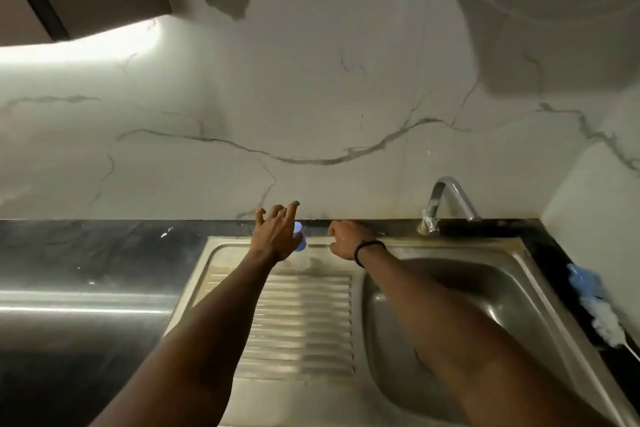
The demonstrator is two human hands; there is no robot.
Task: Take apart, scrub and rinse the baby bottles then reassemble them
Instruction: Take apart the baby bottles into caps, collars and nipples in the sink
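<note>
My left hand (277, 232) reaches over the back of the drainboard (301, 319) with its fingers spread and straight. A small blue bottle part (300, 240) shows just past the hand's right edge, and the hand hides most of it. A faint clear shape, perhaps a bottle (299, 262), lies on the steel below it. My right hand (346, 239), with a dark band on the wrist, hovers at the sink's rear rim. Its fingers curl downward, and whatever is under them is hidden.
A chrome tap (446, 201) stands behind the steel basin (450, 315) on the right. A blue and white bottle brush (595, 302) lies on the black counter to the right of the sink. Dark countertop (86, 253) stretches to the left, with a marble wall behind.
</note>
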